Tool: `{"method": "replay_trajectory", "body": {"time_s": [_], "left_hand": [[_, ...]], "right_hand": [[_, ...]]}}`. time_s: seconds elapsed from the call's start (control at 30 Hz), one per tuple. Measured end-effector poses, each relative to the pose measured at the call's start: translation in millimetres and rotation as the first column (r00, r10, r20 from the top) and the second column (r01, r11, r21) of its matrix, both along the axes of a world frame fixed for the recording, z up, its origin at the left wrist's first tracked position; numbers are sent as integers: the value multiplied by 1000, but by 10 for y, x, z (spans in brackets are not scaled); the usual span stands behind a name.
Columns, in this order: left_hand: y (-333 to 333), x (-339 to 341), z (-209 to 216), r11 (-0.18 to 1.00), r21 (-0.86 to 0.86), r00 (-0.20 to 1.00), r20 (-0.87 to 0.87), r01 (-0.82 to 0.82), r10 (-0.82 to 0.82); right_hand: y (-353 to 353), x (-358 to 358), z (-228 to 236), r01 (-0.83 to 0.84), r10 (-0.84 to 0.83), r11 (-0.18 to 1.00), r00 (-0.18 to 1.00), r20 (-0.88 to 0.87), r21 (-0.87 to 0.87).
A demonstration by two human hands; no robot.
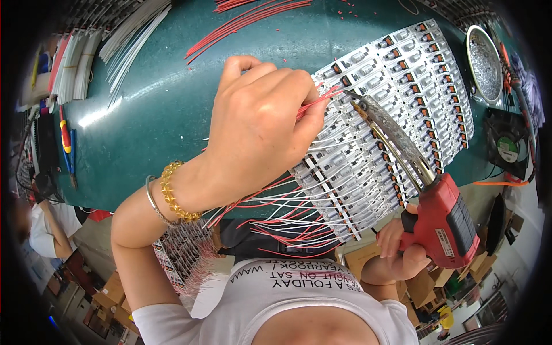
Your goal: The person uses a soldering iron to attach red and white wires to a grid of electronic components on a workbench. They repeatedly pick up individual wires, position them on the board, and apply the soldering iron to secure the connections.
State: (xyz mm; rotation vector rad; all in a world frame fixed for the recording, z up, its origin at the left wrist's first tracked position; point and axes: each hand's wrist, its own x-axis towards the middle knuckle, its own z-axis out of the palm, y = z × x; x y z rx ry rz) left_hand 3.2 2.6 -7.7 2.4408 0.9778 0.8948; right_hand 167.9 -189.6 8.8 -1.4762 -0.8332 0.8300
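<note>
My left hand is closed around a small bunch of red wires, whose ends point right over a panel of circuit boards. In my right hand is a red soldering gun with a dark, worn barrel. Its tip is close to the red wire ends; whether they touch, I cannot tell. The silvery panel carries rows of small parts, some with orange coils. White wires and red ones trail from its lower left side over the table edge.
Red wires and bundles of white strips lie on the green table. A screwdriver is at the left edge. To the right are a metal bowl and a black fan. Another person's sleeve shows at left.
</note>
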Motion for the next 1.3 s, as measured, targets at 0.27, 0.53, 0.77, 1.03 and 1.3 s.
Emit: {"method": "replay_trajectory", "body": {"time_s": [0.27, 0.53, 0.77, 1.03, 1.3], "left_hand": [[-27, 12, 69, 1000, 4, 997, -75, -25, 25], [-42, -59, 364, 999, 37, 1000, 17, -21, 20], [-167, 73, 185, 994, -91, 995, -86, -58, 50], [-162, 56, 100, 997, -51, 995, -89, -53, 48], [-174, 96, 20, 998, 49, 996, -81, -41, 45]], "right_hand": [[-97, 36, -31, 8, -5, 1000, 989, -147, 16], [-196, 118, -50, 11, 8, 997, 974, -228, 82], [-284, 97, -85, 29, -17, 997, 982, -186, 65], [-221, 78, -62, -10, 6, 1000, 990, -138, -28], [-198, 59, -52, -66, 65, 997, 997, -39, -44]]}}
